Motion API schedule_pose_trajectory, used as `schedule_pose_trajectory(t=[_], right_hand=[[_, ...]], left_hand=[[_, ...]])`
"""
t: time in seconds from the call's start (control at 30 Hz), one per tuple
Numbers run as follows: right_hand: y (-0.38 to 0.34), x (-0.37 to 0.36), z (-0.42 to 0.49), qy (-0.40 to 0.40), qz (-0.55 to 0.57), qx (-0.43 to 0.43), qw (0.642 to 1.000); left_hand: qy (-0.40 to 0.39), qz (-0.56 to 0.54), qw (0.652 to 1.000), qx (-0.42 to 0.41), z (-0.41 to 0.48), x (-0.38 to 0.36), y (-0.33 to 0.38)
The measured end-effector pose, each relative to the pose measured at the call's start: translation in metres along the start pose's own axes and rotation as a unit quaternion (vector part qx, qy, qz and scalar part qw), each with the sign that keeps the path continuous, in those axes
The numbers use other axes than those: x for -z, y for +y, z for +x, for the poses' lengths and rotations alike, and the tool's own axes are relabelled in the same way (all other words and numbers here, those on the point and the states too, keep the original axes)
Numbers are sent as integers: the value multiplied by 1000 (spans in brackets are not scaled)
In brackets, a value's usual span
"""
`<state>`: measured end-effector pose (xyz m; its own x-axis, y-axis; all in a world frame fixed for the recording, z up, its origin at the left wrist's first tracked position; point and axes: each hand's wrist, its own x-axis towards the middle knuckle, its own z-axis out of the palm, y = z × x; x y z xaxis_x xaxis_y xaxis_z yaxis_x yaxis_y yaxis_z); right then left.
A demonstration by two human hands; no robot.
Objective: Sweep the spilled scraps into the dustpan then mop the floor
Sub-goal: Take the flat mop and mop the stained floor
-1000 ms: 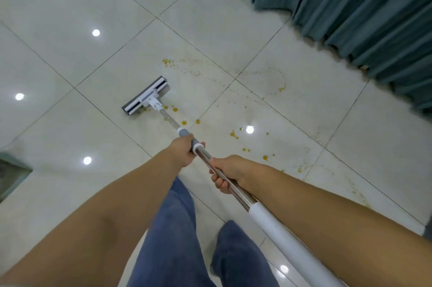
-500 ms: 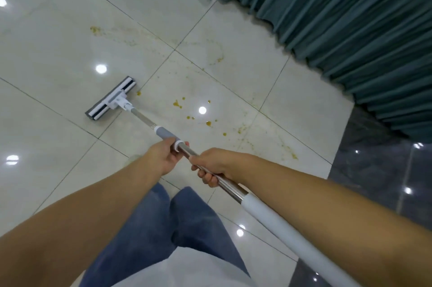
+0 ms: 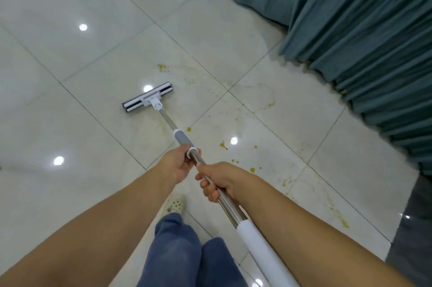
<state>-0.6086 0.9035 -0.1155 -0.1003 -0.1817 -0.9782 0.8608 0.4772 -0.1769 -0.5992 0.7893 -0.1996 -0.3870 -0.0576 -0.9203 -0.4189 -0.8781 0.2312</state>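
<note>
The person stands over the pale tiled floor [image 3: 70, 57] with both bare forearms stretched forward and down, and the two hands sit close together on the mop pole [image 3: 167, 120]. The left hand [image 3: 177, 165] is the leading one. It curls round the pole at the white ring just behind the grey collar [image 3: 181, 138], thumb on top, wrist fairly straight. The right hand [image 3: 219, 179] grips the bare steel just behind it, nearer the body, with its fingers [image 3: 209, 189] wrapped under the pole and the knuckles turned to the left. Behind the right hand the steel runs into a white sleeve [image 3: 261, 251] that passes beneath the right forearm.

Ahead of the left hand the pole slopes down to the mop head [image 3: 147, 97], which lies flat on a tile, its long side set across the pole. Yellow spots [image 3: 224, 145] dot the tiles to the right of both hands, and fainter yellow smears spread beyond the mop head and off to the right. A blue-grey curtain [image 3: 350, 29] hangs well away on the right-hand side, its hem meeting the floor. Below the hands show blue trousers [image 3: 177, 244] and one pale perforated shoe [image 3: 174, 205], planted just under the left wrist. No dustpan is in sight.
</note>
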Motion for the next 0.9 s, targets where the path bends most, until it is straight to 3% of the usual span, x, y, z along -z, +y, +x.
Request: schedule_pose_trajectory(t=[0.27,0.47,0.6,0.9], right_hand=[[-138,-58,72,-14,65,35,997],[-205,-69,121,-35,92,49,994],[-198,-59,132,-47,117,43,991],[-116,-29,108,-33,181,48,982]], left_hand=[[-5,-14,999,-49,77,-19,146],[-15,28,996,-78,137,-37,210],[-5,72,995,-68,149,-39,207],[-2,120,991,-52,115,-34,130]])
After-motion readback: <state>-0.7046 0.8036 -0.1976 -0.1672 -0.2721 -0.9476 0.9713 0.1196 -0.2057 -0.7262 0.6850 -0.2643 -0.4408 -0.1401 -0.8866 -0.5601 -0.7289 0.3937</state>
